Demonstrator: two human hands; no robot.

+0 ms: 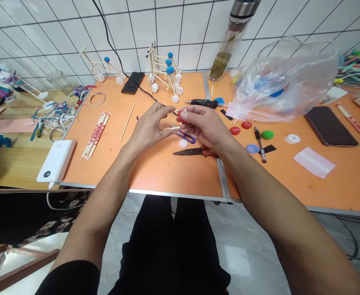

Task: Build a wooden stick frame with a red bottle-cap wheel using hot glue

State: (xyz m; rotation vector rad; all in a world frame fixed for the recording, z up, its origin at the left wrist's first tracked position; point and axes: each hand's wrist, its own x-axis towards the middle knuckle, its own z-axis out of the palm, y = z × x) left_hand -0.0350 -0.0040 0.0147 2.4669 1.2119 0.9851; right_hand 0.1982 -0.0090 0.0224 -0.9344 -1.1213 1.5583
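My right hand [202,123] pinches a small red plastic cap [179,117] between thumb and fingers; the fingers cover part of it. Facing it, my left hand [153,125] is curved, its thumb and fingertips at a thin pale wooden stick [174,128] that reaches toward the cap. How stick and cap join is too small to tell. Below the hands lie scissors [190,151] with dark blades, their handle partly behind my right wrist. Purple-handled scissors [186,137] and a pale round disc [183,143] are close by.
Behind stand stick models [164,69] with blue caps and white wheels. A black hot-glue gun [202,103], a phone [133,82] and a loose stick [127,123] lie around. Rightward are red caps [235,130], a pen [260,144], a plastic bag [284,82] and a tall glass bottle [225,53].
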